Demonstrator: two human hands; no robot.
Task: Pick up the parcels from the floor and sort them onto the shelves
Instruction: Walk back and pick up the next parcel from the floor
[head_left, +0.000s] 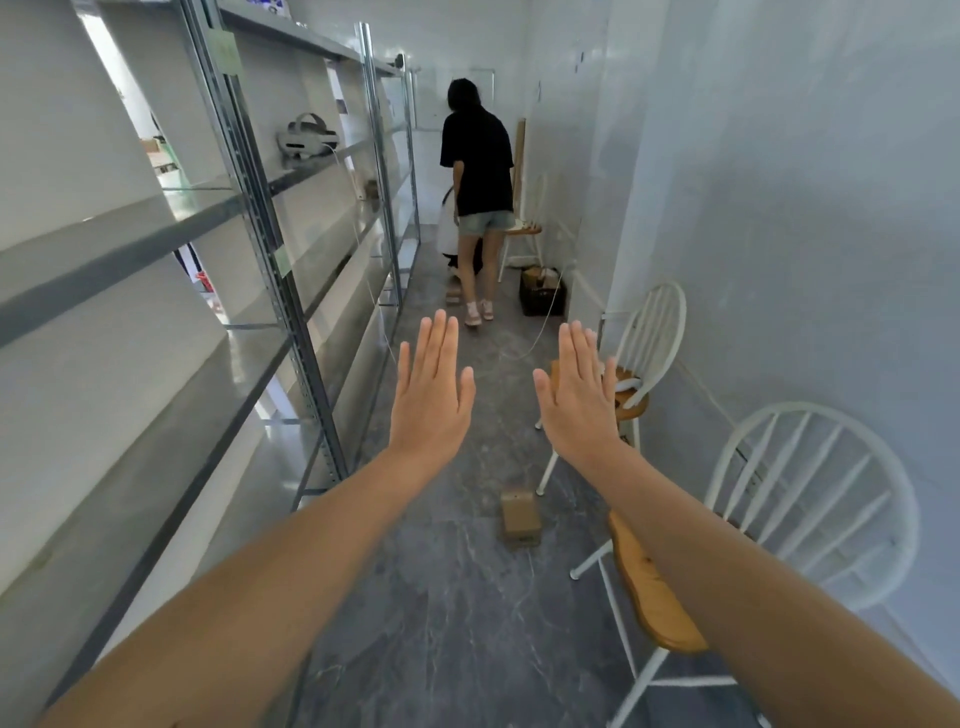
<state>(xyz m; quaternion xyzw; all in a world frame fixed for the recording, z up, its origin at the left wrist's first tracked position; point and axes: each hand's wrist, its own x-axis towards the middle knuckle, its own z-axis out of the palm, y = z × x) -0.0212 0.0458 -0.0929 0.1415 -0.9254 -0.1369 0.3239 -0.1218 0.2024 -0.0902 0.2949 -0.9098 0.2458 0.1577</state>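
Observation:
Both my arms stretch out in front of me over a narrow aisle. My left hand (432, 387) and my right hand (577, 392) are flat, palms down, holding nothing. A small brown cardboard parcel (519, 515) lies on the grey floor below and between my forearms, beside a chair leg. Grey metal shelves (291, 176) run along the left side of the aisle; another small brown parcel (371, 189) stands on a shelf further down.
Two white chairs with wooden seats (649, 592) (631, 387) stand along the right wall. A person in a black shirt (480, 171) stands in the aisle ahead with their back to me. A black crate (542, 293) sits by the wall. A white headset (307, 136) rests on a shelf.

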